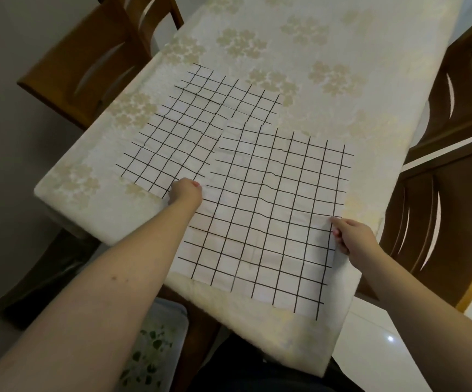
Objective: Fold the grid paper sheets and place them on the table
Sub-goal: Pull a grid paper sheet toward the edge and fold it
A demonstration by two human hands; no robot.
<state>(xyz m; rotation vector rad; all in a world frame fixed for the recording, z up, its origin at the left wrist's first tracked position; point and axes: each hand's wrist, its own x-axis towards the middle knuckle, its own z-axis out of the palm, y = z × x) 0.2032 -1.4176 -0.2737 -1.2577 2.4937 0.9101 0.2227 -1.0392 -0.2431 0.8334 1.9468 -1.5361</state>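
White grid sheet [268,210] lies flat on table [342,52] near edge, overlapping second sheet [189,128] at far left; left hand [185,191] curled, pinching its left edge, right hand [352,234] pinching its right edge, slightly lifted; wooden chairs [460,80] around.

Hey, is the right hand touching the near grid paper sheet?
Touching. The head view shows the right hand pinching the right edge of the near grid paper sheet, lifting it slightly.

A table [328,32] under a floral cloth [243,43] carries two overlapping grid sheets [265,210].
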